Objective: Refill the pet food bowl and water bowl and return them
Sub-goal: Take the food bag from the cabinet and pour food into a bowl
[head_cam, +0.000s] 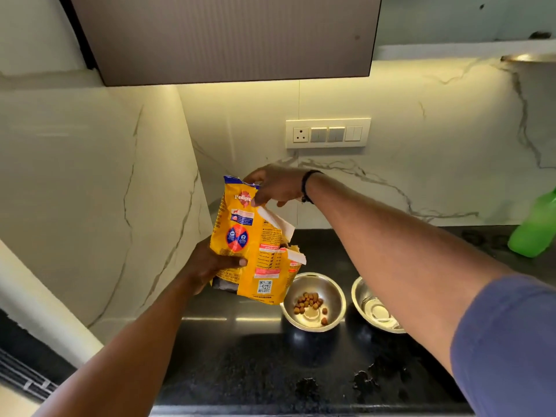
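Above the food bowl I hold the bag: left hand grips its base, right hand pinches the top. Light, floppy, crinkly; support underneath.

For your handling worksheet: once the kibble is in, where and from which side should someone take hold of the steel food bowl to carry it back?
Probably the food bowl by its rolled rim on the near side, fingers coming from above and in front. The walls are smooth and rounded; the bag overhangs its left, and the second bowl crowds its right.
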